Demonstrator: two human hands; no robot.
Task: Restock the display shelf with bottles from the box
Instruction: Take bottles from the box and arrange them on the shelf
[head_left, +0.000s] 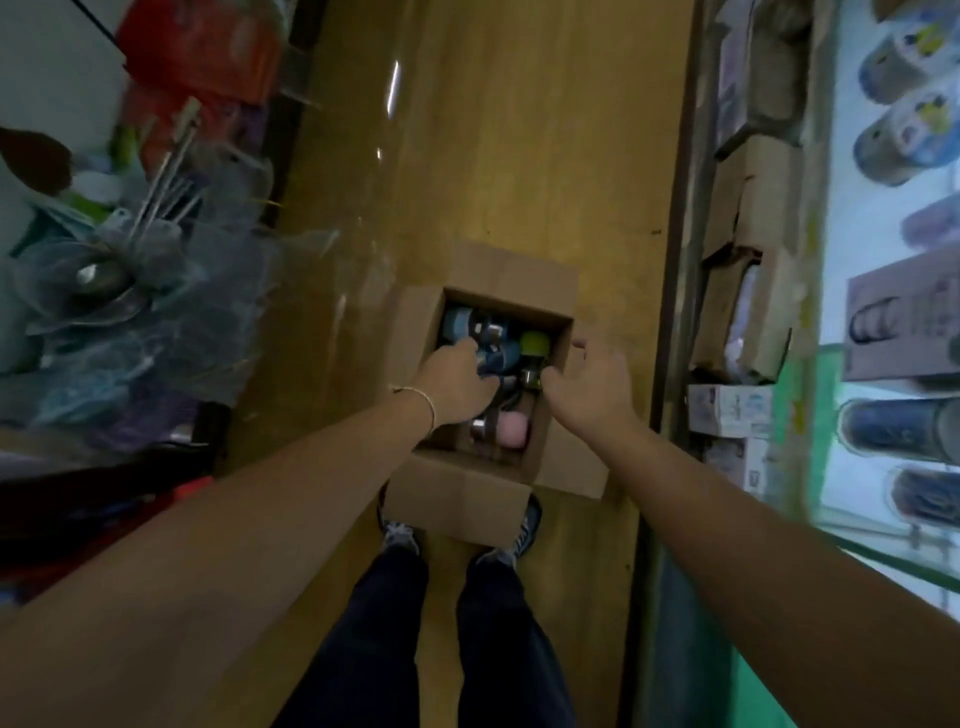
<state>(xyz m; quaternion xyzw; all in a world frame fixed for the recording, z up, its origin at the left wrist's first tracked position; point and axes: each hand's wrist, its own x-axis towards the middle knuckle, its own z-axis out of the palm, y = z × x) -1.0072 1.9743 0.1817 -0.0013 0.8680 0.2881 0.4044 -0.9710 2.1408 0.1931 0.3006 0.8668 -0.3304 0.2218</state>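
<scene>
An open cardboard box (462, 493) stands on the wooden floor in front of my feet. Inside lie several bottles: a blue one (496, 351), a green-capped one (535, 344) and a pink one (511, 428). My left hand (457, 384) reaches into the box and its fingers curl round the blue bottle. Over the box's right edge hovers my right hand (592, 384), fingers spread and holding nothing. The display shelf (883, 270) on the right carries bottles lying on their sides.
Cardboard cartons (748, 291) and small white boxes (727, 415) are stacked along the foot of the shelf on the right. On the left, plastic-wrapped metal kitchenware (130, 270) crowds the aisle. A strip of wooden floor (493, 156) runs ahead beyond the box.
</scene>
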